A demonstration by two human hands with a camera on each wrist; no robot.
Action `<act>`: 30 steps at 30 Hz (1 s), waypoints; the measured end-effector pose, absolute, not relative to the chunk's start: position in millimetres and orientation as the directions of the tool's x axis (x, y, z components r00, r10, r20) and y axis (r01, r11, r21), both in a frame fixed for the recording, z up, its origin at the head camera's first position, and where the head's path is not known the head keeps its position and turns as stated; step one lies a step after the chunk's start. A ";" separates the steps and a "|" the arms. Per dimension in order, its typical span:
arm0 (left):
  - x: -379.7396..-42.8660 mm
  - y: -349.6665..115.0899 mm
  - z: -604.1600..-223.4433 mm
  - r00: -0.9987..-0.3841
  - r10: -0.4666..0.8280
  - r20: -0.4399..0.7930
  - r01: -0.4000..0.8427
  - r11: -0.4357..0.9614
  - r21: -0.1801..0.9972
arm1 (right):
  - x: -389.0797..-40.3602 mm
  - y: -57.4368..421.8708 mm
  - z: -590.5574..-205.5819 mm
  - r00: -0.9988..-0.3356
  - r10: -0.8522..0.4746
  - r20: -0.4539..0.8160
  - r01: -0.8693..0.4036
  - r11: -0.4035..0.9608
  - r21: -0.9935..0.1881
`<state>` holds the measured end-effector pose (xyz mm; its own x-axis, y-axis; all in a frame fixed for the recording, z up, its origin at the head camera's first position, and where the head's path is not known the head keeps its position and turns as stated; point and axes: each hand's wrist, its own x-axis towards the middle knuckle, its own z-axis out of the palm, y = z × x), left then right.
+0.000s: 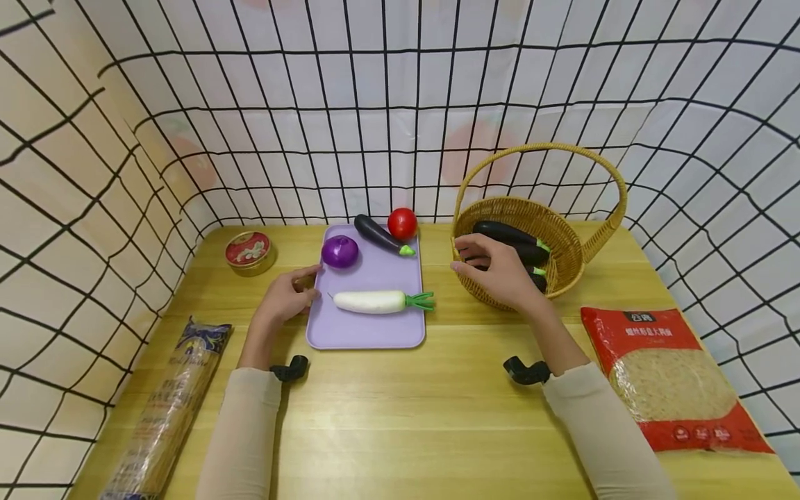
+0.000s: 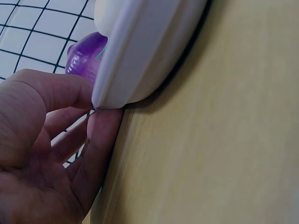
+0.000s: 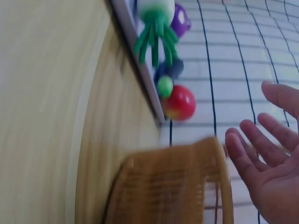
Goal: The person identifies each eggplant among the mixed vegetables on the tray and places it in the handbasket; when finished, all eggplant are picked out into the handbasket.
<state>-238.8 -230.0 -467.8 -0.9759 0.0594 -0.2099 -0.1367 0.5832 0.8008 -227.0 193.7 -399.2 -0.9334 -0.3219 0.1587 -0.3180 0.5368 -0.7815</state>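
Note:
My left hand (image 1: 287, 295) is at the left edge of a lilac tray (image 1: 375, 338), its thumb and fingers touching the rim. On the tray lie a white radish (image 1: 370, 301) with green leaves, a purple onion (image 1: 340, 251), a dark eggplant (image 1: 378, 235) and a red tomato (image 1: 403, 223). Above the left part of a wicker basket (image 1: 565, 243) hovers my right hand (image 1: 496, 271), fingers loosely bent and holding nothing. Several eggplants (image 1: 509, 232) lie in the basket, partly hidden by that hand. In the right wrist view, the right hand's fingers (image 3: 266, 142) are spread beside the blurred basket.
A round red-and-gold tin (image 1: 250, 253) stands left of the tray. Long packed noodles (image 1: 171, 410) lie at the left edge of the wooden table (image 1: 400, 417), a red bag of pasta (image 1: 675, 378) at the right. Black-lined grid cloth (image 1: 400, 125) surrounds the table.

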 end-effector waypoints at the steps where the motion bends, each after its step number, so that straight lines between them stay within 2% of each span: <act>1: -238.6 -229.7 -467.3 -0.976 0.058 -0.209 -0.137 0.582 0.801 | -228.1 187.5 -399.6 -0.933 -0.322 0.162 -0.319 0.530 -0.786; 11: -240.1 -229.5 -466.8 -0.971 0.066 -0.229 -0.153 0.564 0.811 | -246.2 137.3 -413.2 -0.940 -0.336 0.066 -0.226 0.463 -0.857; 30: -238.2 -230.8 -469.1 -0.975 0.053 -0.215 -0.149 0.559 0.816 | -280.8 103.0 -440.3 -0.967 -0.253 -0.015 -0.127 0.533 -0.837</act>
<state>-238.2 -230.8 -469.1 -0.9752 0.0529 -0.2147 -0.1493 0.5585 0.8159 -280.8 103.0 -440.3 -0.9673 -0.2530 -0.0146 -0.1267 0.5328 -0.8367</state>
